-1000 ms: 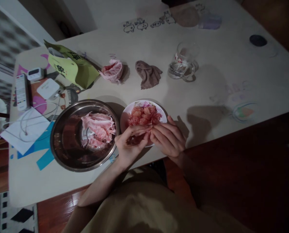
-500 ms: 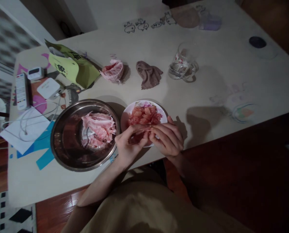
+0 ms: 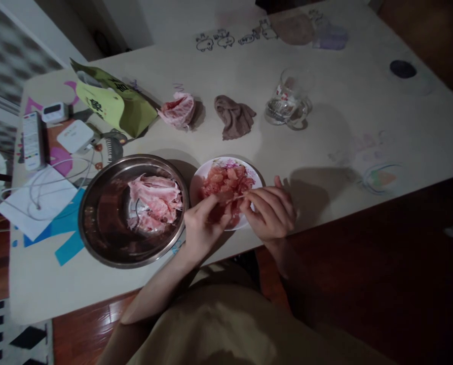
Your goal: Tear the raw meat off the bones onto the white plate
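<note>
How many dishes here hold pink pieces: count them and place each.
2: the metal bowl, left of the left hand, and the plate, partly covered by that hand and the right hand. Any behind the green bag would be hidden.

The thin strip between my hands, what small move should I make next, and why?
Probably hold the left hand steady and draw the right hand gently aside: the thin strip seems to span the gap between their fingertips, close to the plate of pink pieces.
</note>
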A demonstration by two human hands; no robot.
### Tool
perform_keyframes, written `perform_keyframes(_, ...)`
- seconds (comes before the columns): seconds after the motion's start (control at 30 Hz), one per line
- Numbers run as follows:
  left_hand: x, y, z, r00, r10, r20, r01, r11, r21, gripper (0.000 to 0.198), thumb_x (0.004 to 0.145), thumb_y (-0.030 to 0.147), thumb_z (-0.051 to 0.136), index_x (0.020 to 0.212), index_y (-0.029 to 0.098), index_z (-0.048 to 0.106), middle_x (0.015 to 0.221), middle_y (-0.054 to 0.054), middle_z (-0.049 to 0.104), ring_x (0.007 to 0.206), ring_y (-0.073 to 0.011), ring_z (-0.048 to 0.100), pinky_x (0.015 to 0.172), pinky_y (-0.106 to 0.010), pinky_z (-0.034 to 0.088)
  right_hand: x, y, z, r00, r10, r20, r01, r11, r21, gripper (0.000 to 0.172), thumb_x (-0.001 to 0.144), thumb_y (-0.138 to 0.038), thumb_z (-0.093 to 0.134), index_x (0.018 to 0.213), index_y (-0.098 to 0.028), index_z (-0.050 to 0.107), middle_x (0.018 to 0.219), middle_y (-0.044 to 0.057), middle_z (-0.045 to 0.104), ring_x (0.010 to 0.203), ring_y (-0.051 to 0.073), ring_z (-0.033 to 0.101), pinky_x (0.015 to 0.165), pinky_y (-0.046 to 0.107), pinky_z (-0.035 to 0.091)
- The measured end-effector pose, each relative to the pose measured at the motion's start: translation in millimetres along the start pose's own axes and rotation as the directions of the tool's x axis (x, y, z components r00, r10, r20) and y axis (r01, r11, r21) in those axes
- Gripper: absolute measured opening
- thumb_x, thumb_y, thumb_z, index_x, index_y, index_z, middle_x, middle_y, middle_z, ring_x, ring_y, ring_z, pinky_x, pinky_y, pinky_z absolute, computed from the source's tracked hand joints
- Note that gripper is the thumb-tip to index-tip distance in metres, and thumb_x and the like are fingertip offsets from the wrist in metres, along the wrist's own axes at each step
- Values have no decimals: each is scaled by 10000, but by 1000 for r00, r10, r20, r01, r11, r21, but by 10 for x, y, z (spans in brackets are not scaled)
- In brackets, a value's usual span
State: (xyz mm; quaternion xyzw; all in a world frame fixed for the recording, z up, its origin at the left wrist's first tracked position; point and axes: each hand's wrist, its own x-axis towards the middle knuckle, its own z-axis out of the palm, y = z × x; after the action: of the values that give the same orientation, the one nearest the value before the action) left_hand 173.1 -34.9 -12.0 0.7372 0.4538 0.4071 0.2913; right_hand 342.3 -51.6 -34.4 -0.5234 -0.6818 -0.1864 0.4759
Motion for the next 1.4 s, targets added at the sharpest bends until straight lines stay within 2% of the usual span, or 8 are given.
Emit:
perform_keyframes(0.3,12,13,0,995,105,-3,-104,994,38,260,942,130,717,1192,201,701,1149,-38,806,1036,-151,785,978,-236,621,73,1,19,991,134,-11,-132,987,88,175,898,-66,702,982,-221,702,873,0,771,817,155,731,1048,439,620)
perform_keyframes(0.47,27,25,-12,981,194,-14,-194,981,-6,324,938,124,729,1252,197,698,1266,-79,775,1228,-202,731,1106,-321,582,57,-58,-45,994,107,-14,-105,989,103,206,893,-67,722,1026,-224,699,899,-3,786,836,156,745,1059,436,614)
perform_keyframes(0.53,34,36,-19,982,188,1,-188,981,-36,354,955,139,718,1303,197,687,1332,-96,750,1284,-214,705,1139,-347,565,64,-85,-64,995,100,-13,-97,988,118,215,897,-68,724,1039,-229,702,910,-3,792,844,156,752,1050,428,617)
perform_keyframes(0.77,38,38,-13,997,63,48,-55,988,-146,265,990,231,695,1251,211,736,1235,-79,793,1170,-206,757,1045,-328,613,61,-135,-34,992,124,6,-122,971,204,174,922,-96,719,1028,-234,718,919,3,798,882,167,749,967,391,628)
perform_keyframes(0.93,53,18,-7,999,48,-6,-48,985,-164,171,985,219,700,1142,204,768,1104,-67,812,1023,-176,774,958,-305,632,38,-133,7,990,137,23,-139,964,225,198,921,-101,722,1056,-245,734,969,8,805,917,168,754,900,352,636)
perform_keyframes(1.13,37,-48,21,971,217,-96,-228,967,-116,259,979,113,675,1208,212,744,1172,-70,801,1165,-209,749,1067,-404,609,52,-150,-29,995,90,49,-97,982,165,153,937,-189,744,1079,-246,739,1003,28,805,951,192,765,923,375,642)
perform_keyframes(1.27,1,-106,18,940,308,-146,-320,945,-68,316,965,74,676,1240,217,739,1162,-60,808,1163,-215,758,1042,-407,631,69,-179,-61,997,71,16,-72,992,103,198,921,-133,767,1095,-223,737,982,28,812,926,188,764,986,406,633)
perform_keyframes(1.4,-24,-144,-1,926,354,-133,-360,933,-17,328,977,83,659,1260,229,733,1168,-51,809,1179,-223,756,1027,-406,641,66,-196,-97,999,46,22,-47,997,54,232,908,-139,776,1115,-239,744,980,13,815,928,195,766,1019,425,629)
